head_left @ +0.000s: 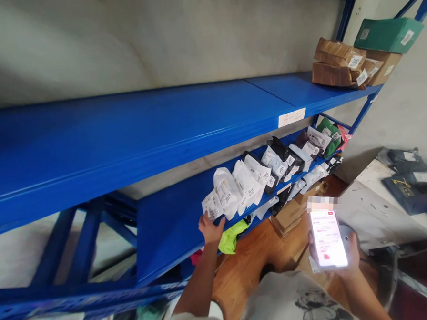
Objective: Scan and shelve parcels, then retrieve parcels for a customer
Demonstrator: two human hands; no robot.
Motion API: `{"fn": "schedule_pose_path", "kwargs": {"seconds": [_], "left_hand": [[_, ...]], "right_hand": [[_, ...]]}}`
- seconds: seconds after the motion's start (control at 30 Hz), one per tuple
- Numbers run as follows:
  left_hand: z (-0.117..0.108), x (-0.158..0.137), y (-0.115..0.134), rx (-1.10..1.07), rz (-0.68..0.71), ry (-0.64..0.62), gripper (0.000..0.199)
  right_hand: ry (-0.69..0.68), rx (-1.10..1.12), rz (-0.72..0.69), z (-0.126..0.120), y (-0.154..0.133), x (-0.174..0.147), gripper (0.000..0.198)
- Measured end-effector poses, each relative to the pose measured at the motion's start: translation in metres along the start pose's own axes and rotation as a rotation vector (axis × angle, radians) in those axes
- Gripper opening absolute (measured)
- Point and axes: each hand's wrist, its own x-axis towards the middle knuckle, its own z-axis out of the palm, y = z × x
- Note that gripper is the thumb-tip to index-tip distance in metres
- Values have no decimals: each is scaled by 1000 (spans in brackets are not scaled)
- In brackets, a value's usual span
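My left hand (212, 229) is at the near end of a row of parcels on the blue shelf. Its fingers and thumb are around the lower edge of a small white parcel (212, 206) with a printed label. That parcel leans against a larger white parcel (227, 193), and another white bag (247, 185) stands behind it. My right hand (351, 255) is closed around a smartphone (328, 240) with a lit screen, held over the floor to the right. A grey rounded object (346, 234) shows behind the phone; its kind is unclear.
The upper blue shelf (158, 128) carries brown parcels (335, 61) and a green box (388, 34) at its far end. Below are a yellow-green bag (233, 237) and cardboard boxes (287, 216). Dark packages (408, 189) lie on a white table (365, 201) to the right.
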Motion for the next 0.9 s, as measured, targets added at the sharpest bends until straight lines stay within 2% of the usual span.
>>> {"fn": "schedule_pose_path", "kwargs": {"seconds": [0.07,0.17,0.27,0.33,0.4,0.5,0.57,0.63,0.8,0.9], "left_hand": [[-2,5,12,-13,44,0,85],[-7,16,45,-28,224,28,92],[-11,23,95,-4,425,33,91],[-10,23,132,67,477,-50,86],[-6,22,166,191,455,-193,80],[5,24,201,350,241,-358,83],[12,29,214,418,111,-410,89],[18,36,220,471,57,-450,90],[16,45,217,506,91,-501,49],[6,46,206,486,147,-491,43]], "right_hand": [[-81,-4,13,7,3,6,79],[-132,7,-41,13,7,16,77],[-167,-29,-62,10,10,22,82],[-178,-69,-53,8,13,25,87],[-168,-105,-36,6,16,28,90],[-128,-129,-22,3,21,32,92],[-112,-117,-10,1,25,35,90],[-113,-103,9,-3,31,39,88],[-25,-197,47,-15,53,57,70],[33,-269,51,-19,62,84,61]]}}
